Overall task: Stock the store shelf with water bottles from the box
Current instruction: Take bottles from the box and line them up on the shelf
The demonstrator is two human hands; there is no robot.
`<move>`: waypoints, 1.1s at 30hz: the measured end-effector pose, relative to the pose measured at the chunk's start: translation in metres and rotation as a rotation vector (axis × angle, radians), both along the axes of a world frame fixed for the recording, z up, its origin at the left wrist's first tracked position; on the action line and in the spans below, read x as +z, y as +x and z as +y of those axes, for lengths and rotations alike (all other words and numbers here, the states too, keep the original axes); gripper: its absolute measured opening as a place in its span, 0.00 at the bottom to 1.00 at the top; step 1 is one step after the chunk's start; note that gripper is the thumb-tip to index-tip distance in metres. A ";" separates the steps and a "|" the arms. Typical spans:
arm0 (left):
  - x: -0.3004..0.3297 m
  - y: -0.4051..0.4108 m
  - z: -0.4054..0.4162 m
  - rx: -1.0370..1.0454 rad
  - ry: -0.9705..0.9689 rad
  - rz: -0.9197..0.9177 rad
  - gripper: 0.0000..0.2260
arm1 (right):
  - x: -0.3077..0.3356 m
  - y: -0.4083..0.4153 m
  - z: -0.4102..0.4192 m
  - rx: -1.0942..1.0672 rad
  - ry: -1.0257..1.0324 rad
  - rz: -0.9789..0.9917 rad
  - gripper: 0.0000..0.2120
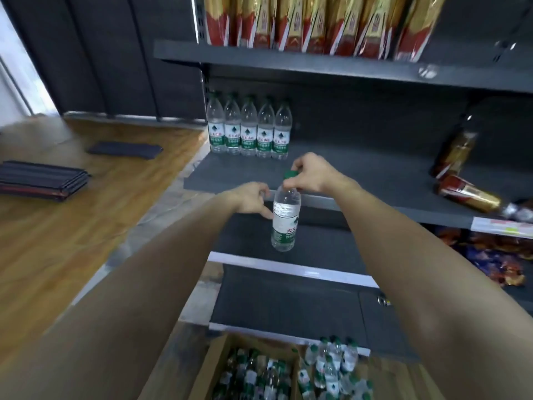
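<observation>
- Across the upper view: store shelf (375, 171), dark grey, middle tier mostly bare; stocking appears to run leftward to rightward.
- Low in view: cardboard box (219, 368), open, packed with bottles, set at the shelf foot, presumably for short reaches.
- Back left of the tier: row of five water bottles (248, 129), upright, touching, labels forward.
- Before the shelf edge: carried bottle (285, 217), upright, hanging below the cap, not yet set down.
- Right hand (308, 174): fingers pinch the green cap.
- Left hand (251, 200): loosely curled, grasping nothing, fingertips at the bottle's side, likely steadying.
</observation>
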State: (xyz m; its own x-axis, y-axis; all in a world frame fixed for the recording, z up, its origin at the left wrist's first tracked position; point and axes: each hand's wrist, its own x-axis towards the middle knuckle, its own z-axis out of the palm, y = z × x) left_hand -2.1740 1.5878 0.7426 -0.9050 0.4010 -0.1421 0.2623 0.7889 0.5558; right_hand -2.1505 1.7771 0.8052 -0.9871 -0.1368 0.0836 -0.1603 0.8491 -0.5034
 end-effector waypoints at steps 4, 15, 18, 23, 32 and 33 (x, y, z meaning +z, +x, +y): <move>0.019 -0.007 0.023 -0.017 0.269 -0.115 0.29 | 0.029 -0.011 0.011 0.051 -0.040 0.005 0.15; 0.059 -0.043 0.089 0.158 0.463 0.042 0.17 | 0.050 -0.061 0.073 0.038 -0.261 0.076 0.12; 0.067 -0.055 0.098 0.236 0.531 0.069 0.20 | 0.043 -0.078 0.102 0.000 -0.165 0.043 0.08; 0.076 -0.080 0.114 0.309 0.670 0.116 0.24 | 0.014 -0.106 0.138 -0.055 0.032 -0.042 0.05; 0.070 -0.140 0.149 0.338 0.598 0.068 0.24 | -0.029 -0.169 0.158 -0.010 0.075 -0.090 0.06; 0.066 -0.146 0.151 0.339 0.571 0.058 0.29 | -0.034 -0.175 0.159 -0.012 0.071 -0.098 0.06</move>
